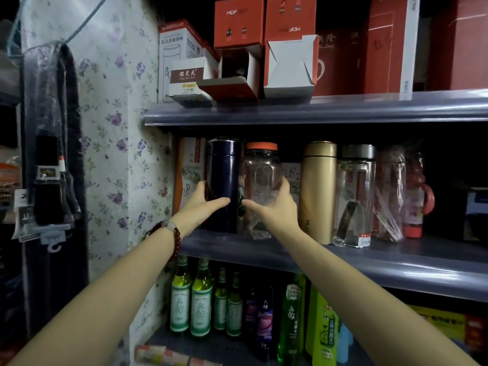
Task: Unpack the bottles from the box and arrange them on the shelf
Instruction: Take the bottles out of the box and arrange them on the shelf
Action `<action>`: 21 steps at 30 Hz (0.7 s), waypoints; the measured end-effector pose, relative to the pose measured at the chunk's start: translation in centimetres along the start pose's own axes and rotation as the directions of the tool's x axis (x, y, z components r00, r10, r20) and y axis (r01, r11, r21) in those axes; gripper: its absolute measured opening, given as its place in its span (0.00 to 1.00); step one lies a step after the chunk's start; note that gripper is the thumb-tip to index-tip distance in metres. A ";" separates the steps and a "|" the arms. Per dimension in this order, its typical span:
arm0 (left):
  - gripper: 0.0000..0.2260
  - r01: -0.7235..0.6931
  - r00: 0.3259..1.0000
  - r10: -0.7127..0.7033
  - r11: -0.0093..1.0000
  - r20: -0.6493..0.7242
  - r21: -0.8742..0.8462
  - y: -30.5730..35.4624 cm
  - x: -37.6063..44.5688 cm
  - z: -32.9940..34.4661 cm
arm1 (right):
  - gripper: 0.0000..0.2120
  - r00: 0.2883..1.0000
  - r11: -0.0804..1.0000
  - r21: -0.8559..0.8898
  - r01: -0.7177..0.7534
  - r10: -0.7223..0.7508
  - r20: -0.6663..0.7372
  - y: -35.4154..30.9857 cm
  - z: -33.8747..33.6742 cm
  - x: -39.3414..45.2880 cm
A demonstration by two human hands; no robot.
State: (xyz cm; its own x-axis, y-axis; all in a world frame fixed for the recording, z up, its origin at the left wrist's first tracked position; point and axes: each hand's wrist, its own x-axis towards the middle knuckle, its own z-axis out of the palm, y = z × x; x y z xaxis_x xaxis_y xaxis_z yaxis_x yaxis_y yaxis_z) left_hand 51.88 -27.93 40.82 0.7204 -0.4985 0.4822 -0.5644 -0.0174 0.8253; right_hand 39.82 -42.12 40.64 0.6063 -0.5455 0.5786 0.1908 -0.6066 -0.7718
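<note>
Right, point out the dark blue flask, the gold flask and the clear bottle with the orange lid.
dark blue flask (223,165): head view, upper body, above the left hand.
gold flask (318,191): head view, middle of its body.
clear bottle with the orange lid (261,167): head view, upper glass body below the lid.

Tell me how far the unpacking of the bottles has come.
Done: gold flask and grey-lidded glass bottle stand on the middle shelf. In hand: left hand grips the navy flask, right hand the orange-lidded jar. Left: cannot tell; no source box shows.
</note>
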 end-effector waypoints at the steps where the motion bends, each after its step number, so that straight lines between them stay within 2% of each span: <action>1: 0.36 0.001 1.000 -0.001 1.000 0.004 0.021 0.1 -0.4 0.1 | 0.56 1.000 1.000 -0.010 -0.015 0.015 0.006 -0.1 0.0 -0.1; 7: 0.37 -0.016 0.999 0.023 0.969 -0.026 0.245 -0.1 -2.8 -0.3 | 0.53 0.996 0.983 -0.171 -0.060 0.070 0.052 -0.3 -0.4 -1.4; 10: 0.36 -0.016 1.000 0.021 0.949 -0.014 0.314 -0.2 -3.9 -0.8 | 0.49 0.995 0.963 -0.263 -0.055 0.074 0.061 -0.3 -0.8 -2.4; 16: 0.27 -0.020 0.999 0.033 0.948 -0.036 0.318 -0.5 -5.9 -1.5 | 0.28 0.997 0.929 -0.369 0.027 0.002 0.077 0.1 -1.5 -4.6; 21: 0.20 -0.060 0.996 0.077 0.933 -0.034 0.355 -1.1 -8.0 -1.0 | 0.15 0.975 0.895 -0.388 0.221 -0.188 0.121 0.3 -1.4 -7.1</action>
State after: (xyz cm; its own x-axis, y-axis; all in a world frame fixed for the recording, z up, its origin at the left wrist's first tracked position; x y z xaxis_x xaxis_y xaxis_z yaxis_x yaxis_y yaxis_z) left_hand 47.16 -23.05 36.41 0.6880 -0.4683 0.5544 -0.7130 -0.2940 0.6365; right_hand 34.50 -39.27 36.70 0.6483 -0.3475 0.6775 0.0053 -0.8877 -0.4604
